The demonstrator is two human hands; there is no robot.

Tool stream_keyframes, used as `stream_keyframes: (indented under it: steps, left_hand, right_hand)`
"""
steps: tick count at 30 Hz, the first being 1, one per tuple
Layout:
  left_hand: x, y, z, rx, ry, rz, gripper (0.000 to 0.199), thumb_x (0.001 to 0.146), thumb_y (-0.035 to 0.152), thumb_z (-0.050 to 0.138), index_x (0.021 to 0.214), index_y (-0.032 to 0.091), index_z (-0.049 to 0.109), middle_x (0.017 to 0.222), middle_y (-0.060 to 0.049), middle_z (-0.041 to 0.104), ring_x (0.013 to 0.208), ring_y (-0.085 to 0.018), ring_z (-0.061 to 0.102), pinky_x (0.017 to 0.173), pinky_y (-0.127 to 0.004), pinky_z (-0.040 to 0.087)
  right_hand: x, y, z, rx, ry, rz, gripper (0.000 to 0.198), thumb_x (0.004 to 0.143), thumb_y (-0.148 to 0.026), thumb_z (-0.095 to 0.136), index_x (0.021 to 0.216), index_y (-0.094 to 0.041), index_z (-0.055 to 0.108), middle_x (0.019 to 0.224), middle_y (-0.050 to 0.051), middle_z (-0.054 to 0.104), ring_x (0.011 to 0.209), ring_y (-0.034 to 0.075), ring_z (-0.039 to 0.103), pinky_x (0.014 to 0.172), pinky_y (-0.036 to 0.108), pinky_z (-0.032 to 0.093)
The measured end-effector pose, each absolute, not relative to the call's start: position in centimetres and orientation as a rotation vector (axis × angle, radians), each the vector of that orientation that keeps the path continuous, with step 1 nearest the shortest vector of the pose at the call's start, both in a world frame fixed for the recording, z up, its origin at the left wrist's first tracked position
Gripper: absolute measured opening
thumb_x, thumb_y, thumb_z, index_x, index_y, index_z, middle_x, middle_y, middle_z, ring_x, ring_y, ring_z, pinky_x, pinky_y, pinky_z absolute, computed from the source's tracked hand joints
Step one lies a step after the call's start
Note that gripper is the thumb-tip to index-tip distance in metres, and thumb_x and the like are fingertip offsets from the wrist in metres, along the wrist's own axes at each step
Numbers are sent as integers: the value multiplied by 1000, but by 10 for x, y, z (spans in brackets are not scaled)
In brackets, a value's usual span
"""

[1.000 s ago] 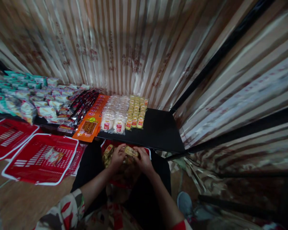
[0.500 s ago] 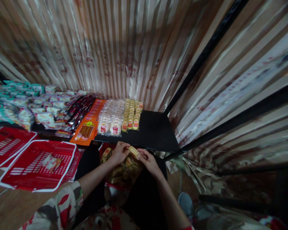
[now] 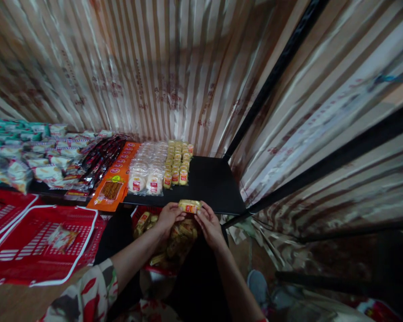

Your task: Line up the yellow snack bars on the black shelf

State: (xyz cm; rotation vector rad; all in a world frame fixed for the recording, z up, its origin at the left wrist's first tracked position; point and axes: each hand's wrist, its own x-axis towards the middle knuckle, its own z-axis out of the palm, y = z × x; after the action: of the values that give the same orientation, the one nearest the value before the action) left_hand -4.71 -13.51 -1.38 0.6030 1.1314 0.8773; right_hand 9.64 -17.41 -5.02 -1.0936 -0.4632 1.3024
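Observation:
Between my two hands is a small yellow packaged snack [image 3: 189, 206] with a red label facing up. My left hand [image 3: 169, 217] pinches its left end, and my right hand [image 3: 209, 223] grips its right end. Below them, a red basket [image 3: 163, 270] between my knees holds many similar yellow packs [image 3: 181, 236]. On the black shelf [image 3: 213, 183] just beyond, rows of the same yellow snacks [image 3: 175, 176] stand beside clear-wrapped round white snacks [image 3: 145, 181].
Orange packets [image 3: 109, 190], dark red packets [image 3: 102, 156] and white-and-green bags [image 3: 50, 167] fill the shelf's left part. A red basket [image 3: 74, 219] with one packet sits at left. Black metal posts [image 3: 272, 89] and striped sheeting [image 3: 147, 67] enclose the shelf.
The yellow snack has turned from tilted to level, its red label now showing. Both hands still hold it. The view has shifted slightly to the right.

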Motion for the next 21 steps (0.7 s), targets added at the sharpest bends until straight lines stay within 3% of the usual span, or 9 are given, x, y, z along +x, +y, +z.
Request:
stream_keyframes:
  steps: [8, 12, 15, 18, 21]
  left_hand:
    - [-18, -139, -18, 368, 1088, 899, 8, 84, 13, 56, 82, 15, 49, 72, -5, 67, 65, -11, 66, 60, -19, 52]
    - [-8, -133, -20, 375, 1132, 815, 8, 84, 15, 56, 81, 16, 49, 71, -2, 65, 56, -8, 62, 53, -16, 47]
    - [0, -124, -20, 392, 1188, 798, 4, 85, 14, 54, 82, 15, 51, 76, -2, 64, 56, -6, 61, 57, -17, 48]
    - [10, -112, -16, 429, 1231, 799, 8, 87, 15, 48, 93, 14, 53, 93, -7, 64, 62, -7, 62, 64, -20, 50]
    - [25, -95, -9, 470, 1151, 852, 20, 88, 19, 46, 105, 14, 55, 118, -13, 58, 85, -13, 64, 71, -23, 52]
  right_hand:
    - [80, -156, -45, -1050, -440, 1226, 31, 59, -31, 79, 82, -22, 60, 77, -2, 67, 70, 13, 63, 67, 25, 51]
    - [88, -142, -47, -1128, -550, 1145, 39, 63, -36, 75, 96, -23, 60, 85, 0, 68, 76, 15, 64, 72, 28, 51]
    - [102, -123, -48, -1214, -688, 1072, 45, 66, -39, 70, 105, -22, 59, 97, 4, 68, 89, 19, 63, 83, 33, 50]
    - [118, -97, -47, -1306, -775, 978, 52, 66, -42, 66, 112, -20, 57, 103, 7, 67, 96, 22, 62, 88, 37, 48]
    - [132, -67, -48, -1352, -830, 917, 54, 67, -43, 63, 116, -19, 56, 104, 8, 67, 96, 22, 62, 88, 37, 49]
